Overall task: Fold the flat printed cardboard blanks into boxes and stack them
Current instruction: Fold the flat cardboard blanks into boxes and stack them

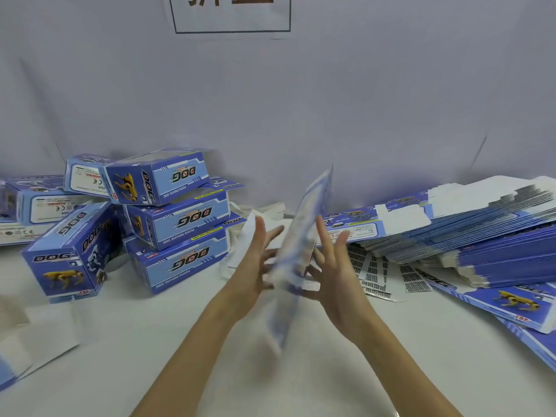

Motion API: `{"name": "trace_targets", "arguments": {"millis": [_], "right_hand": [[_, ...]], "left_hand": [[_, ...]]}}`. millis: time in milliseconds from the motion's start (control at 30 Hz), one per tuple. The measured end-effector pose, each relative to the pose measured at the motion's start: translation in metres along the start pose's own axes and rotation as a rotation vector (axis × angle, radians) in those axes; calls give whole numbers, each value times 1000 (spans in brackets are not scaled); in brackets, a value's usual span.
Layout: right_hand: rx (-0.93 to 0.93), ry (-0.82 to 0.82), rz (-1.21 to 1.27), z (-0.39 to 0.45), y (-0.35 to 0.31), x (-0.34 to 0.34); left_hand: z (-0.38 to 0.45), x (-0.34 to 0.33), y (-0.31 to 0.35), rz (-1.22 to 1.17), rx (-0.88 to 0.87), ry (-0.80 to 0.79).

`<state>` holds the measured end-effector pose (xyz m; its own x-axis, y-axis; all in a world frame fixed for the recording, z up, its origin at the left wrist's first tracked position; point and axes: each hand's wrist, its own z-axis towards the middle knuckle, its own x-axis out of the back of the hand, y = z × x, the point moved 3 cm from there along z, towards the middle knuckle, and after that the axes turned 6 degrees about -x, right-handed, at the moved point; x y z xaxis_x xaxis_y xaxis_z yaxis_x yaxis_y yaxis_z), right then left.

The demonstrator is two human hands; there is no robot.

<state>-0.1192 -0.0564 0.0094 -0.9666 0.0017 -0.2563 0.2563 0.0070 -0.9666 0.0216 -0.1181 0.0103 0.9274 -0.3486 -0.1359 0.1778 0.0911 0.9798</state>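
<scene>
Holding a flat blank (296, 242) up on its edge between both hands, I kept it over the white table (180, 341), tilted, with its top end leaning away from me. It was blurry, so I could not read the print on it. My left hand (255, 266) was on the blank's left face with the fingers spread and nearly straight, pressing flat on it. My right hand (334, 266) was on the blank's right face, fingers also spread and straight, the tips touching the card. Neither hand was curled around it.

Left of the blank stood the pile of folded boxes (177, 224), blue with a yellow dog and the word DOG, three stacked and more leaning beside them. Right of the blank lay the big stack of flat blanks (469, 230), fanned out. Some small sheets of black labels (382, 275) lay just right of the blank, near my right hand.
</scene>
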Motion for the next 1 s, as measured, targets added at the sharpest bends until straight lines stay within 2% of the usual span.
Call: {"name": "trace_targets", "arguments": {"millis": [100,167,267,333,400,500,600,633,767,800,867,933,1000], "right_hand": [[147,-43,-466,-2,6,-10],[216,1,-557,-1,8,-10],[301,117,-368,2,3,-4],[173,159,-177,6,2,7],[26,149,-34,7,0,15],[-16,195,-26,8,-7,29],[-62,122,-63,8,-7,37],[-83,78,-76,7,-6,37],[-130,-24,-53,7,-1,33],[-127,-46,-43,7,-1,33],[-111,-73,8,7,-3,35],[-65,-76,30,6,-5,34],[35,-24,2,10,-6,32]], "left_hand": [[-3,0,4,-225,45,-162],[-9,2,9,-359,117,-270],[-10,11,14,-479,93,-329],[-14,13,14,-462,56,-283],[-16,16,9,-371,74,-172],[-20,18,8,-169,114,-14],[-20,12,20,-114,132,-28],[-21,12,29,-94,55,-59],[-13,24,37,-41,-236,24],[-13,18,36,-3,-174,28],[-15,15,26,-98,-21,18],[-9,19,21,-90,-28,83],[-2,8,35,33,27,57]]}}
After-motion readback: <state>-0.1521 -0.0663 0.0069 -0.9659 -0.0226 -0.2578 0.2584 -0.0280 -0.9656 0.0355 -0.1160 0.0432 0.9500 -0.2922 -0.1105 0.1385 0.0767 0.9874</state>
